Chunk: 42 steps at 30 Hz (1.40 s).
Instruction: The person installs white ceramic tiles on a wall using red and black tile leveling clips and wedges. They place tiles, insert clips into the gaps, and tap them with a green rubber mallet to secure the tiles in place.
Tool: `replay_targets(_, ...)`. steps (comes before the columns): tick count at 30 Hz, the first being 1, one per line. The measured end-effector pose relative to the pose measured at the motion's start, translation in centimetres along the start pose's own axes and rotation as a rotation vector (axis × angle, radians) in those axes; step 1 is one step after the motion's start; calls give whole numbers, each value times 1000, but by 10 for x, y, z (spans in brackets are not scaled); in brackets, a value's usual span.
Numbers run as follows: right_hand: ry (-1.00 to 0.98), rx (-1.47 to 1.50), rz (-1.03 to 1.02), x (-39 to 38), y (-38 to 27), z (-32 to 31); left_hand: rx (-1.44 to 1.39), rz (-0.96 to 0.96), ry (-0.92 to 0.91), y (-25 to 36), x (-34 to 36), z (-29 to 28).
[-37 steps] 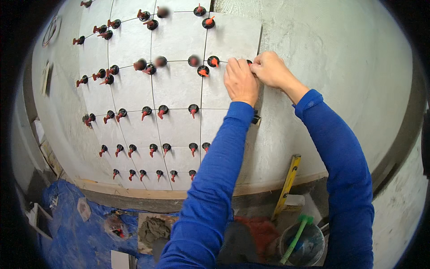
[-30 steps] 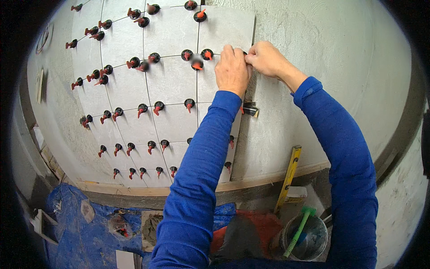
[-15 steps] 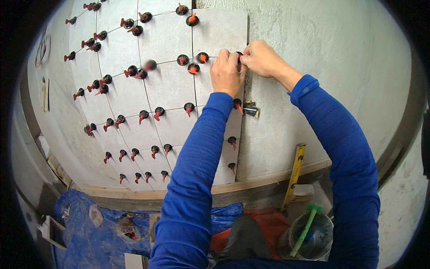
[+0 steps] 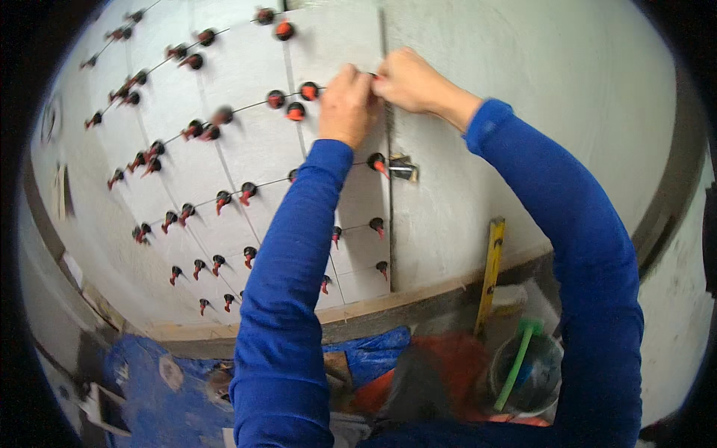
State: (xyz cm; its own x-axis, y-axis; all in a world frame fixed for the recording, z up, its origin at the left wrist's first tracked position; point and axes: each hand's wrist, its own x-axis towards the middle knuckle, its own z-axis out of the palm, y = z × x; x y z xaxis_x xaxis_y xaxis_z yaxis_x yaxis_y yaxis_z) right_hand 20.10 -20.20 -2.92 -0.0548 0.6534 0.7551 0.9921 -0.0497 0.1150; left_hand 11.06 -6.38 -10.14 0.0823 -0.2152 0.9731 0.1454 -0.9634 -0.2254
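Pale grey tiles (image 4: 336, 45) cover the wall in front of me, with tile levelers along their joints, each a black round base with a red T-handle. At the right edge of the tiling, both my hands meet at a tile leveler (image 4: 376, 76), of which only a bit of red shows. My right hand (image 4: 420, 84) pinches it from the right with curled fingers. Against it from the left, my left hand (image 4: 346, 108) is closed, its fingertips hidden. Just left of it sit two levelers with orange-red handles, an upper one (image 4: 309, 91) and a lower one (image 4: 296, 112).
An outlet box opening (image 4: 404, 169) is in the bare plaster wall (image 4: 478, 172) beside the tile edge. A yellow spirit level (image 4: 490, 276) leans below. At lower right stands a bucket (image 4: 549, 373) with a green-handled tool (image 4: 515, 366). Blue sheeting (image 4: 160, 396) covers the floor at left.
The view has shifted, so the tiles and levelers appear further left and slightly tilted. Both hands stay together at the same leveler on the tile edge.
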Motion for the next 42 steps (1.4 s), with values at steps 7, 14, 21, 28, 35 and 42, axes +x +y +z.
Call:
replay_targets(7,103,215,111,-10,24,-11,-20,-280,-49,63,-37,-30)
replay_targets(14,445,562,75,-20,55,29,-58,-436,-397,128,-203,-170)
replay_targets(21,525,684,56,-27,52,82,282,-1198,-683,149,-428,-334)
replay_targets(28,672,661,-89,-40,47,97,449,-1584,-733,227,-558,-405)
replay_targets(35,672,717,40,-37,38,93,598,-1701,-940,233,-542,-389)
replay_targets(42,675,732,156,-26,34,96,572,-1700,-975,229,-541,-387)
